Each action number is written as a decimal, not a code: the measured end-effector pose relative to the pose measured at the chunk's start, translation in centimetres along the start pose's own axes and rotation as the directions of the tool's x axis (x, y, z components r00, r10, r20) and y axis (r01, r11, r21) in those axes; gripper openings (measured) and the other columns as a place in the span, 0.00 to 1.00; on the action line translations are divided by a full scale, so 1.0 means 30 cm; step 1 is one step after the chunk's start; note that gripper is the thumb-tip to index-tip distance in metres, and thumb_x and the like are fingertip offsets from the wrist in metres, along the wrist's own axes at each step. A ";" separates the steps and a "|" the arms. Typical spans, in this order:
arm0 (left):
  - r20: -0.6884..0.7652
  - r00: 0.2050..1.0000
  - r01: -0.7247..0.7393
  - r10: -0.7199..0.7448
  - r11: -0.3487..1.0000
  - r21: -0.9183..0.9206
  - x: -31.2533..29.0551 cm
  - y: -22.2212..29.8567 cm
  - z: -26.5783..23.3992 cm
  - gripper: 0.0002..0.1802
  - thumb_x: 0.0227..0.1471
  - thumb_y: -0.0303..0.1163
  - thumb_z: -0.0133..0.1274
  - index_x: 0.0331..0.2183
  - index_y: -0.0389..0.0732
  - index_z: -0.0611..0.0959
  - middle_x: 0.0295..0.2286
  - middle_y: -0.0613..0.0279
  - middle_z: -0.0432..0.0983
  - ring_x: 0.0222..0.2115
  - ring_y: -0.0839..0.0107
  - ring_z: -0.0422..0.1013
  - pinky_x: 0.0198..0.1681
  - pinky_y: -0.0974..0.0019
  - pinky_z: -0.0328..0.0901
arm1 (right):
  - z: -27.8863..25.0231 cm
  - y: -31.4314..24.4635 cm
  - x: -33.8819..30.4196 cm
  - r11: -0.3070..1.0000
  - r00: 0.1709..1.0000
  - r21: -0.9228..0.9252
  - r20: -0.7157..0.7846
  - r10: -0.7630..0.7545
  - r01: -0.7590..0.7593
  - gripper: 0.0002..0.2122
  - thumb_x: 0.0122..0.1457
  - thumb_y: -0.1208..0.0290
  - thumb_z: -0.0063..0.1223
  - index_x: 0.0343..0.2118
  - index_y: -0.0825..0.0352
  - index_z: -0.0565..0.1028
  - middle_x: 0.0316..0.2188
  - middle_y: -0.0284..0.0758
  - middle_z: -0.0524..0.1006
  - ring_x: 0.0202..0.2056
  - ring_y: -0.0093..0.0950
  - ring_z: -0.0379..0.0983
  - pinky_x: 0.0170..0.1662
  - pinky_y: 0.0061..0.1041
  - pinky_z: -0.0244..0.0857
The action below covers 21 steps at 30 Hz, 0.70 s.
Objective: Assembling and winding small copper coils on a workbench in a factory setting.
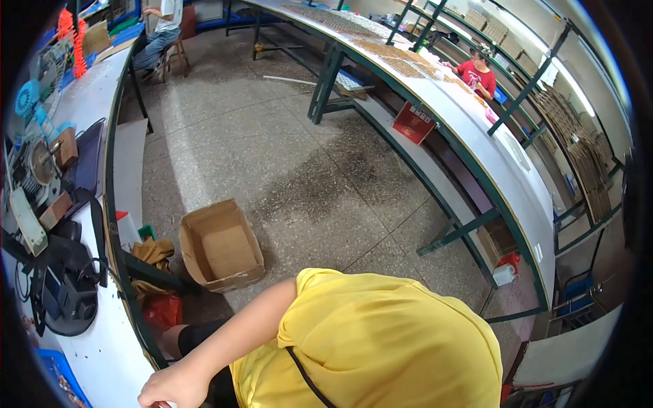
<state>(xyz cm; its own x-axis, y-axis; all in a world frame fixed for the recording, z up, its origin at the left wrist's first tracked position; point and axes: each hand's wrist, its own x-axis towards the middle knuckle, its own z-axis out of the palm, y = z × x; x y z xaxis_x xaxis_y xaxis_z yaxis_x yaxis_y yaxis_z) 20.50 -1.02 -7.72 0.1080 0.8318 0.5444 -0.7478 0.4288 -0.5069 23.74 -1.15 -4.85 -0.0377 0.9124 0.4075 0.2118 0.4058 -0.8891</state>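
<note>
My right arm reaches from a yellow sleeve toward the white bench (129,370) at the lower left. At its end, my right hand (178,386) is by the bench edge, its fingers curled together. The lower edge of the picture cuts off the fingertips, and what they hold cannot be made out. My left hand is out of view. Near the right hand, on the bench, a blue tray (76,389) holds small brownish pieces. Farther up the bench sits a black device (68,299) with cables.
An open cardboard box (224,248) stands on the floor beside the bench. A motor (42,163) and a blue fan (30,102) occupy the bench's far part. Across the aisle runs a long table (469,129), with a person in red (479,75) behind it. Another person (163,30) sits at far left.
</note>
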 end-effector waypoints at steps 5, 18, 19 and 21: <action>0.069 0.970 0.181 -0.233 0.882 0.436 -0.011 0.236 0.150 0.24 0.50 0.35 0.49 0.47 0.34 0.65 0.38 0.53 0.68 0.36 0.68 0.66 0.43 0.68 0.63 | 0.024 -0.137 -0.060 0.972 0.985 0.160 -0.059 -0.164 0.171 0.28 0.34 0.67 0.67 0.40 0.66 0.65 0.36 0.37 0.71 0.34 0.31 0.67 0.33 0.27 0.65; -0.840 0.502 0.717 -0.205 0.642 0.272 0.010 0.324 0.408 0.26 0.38 0.16 0.53 0.44 0.28 0.69 0.32 0.48 0.74 0.20 0.64 0.72 0.18 0.76 0.65 | 0.075 -0.112 -0.039 0.837 0.979 0.517 0.173 0.103 -0.179 0.40 0.30 0.88 0.63 0.51 0.70 0.56 0.40 0.40 0.72 0.36 0.24 0.67 0.41 0.19 0.60; -0.834 0.504 0.719 -0.225 0.644 0.261 0.012 0.332 0.417 0.25 0.38 0.16 0.53 0.43 0.29 0.70 0.32 0.48 0.74 0.20 0.64 0.73 0.18 0.75 0.66 | 0.087 -0.109 -0.035 0.815 0.983 0.557 0.161 0.083 -0.160 0.40 0.30 0.88 0.63 0.51 0.70 0.56 0.40 0.40 0.72 0.36 0.24 0.67 0.41 0.19 0.60; -0.817 0.503 0.730 -0.281 0.645 0.228 0.013 0.344 0.435 0.23 0.39 0.15 0.54 0.42 0.30 0.71 0.31 0.49 0.75 0.22 0.64 0.74 0.20 0.74 0.68 | 0.106 -0.107 -0.036 0.772 0.991 0.625 0.123 0.049 -0.116 0.40 0.30 0.88 0.63 0.51 0.71 0.56 0.38 0.41 0.73 0.36 0.24 0.67 0.41 0.18 0.60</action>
<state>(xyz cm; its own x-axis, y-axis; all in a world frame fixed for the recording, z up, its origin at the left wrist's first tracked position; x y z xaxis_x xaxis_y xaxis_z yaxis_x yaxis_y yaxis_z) 4.27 -0.88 -4.01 0.7997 0.5862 -0.1298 -0.5526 0.8031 0.2227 19.98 -3.27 -3.09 -0.1470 0.9309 0.3345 -0.4420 0.2407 -0.8641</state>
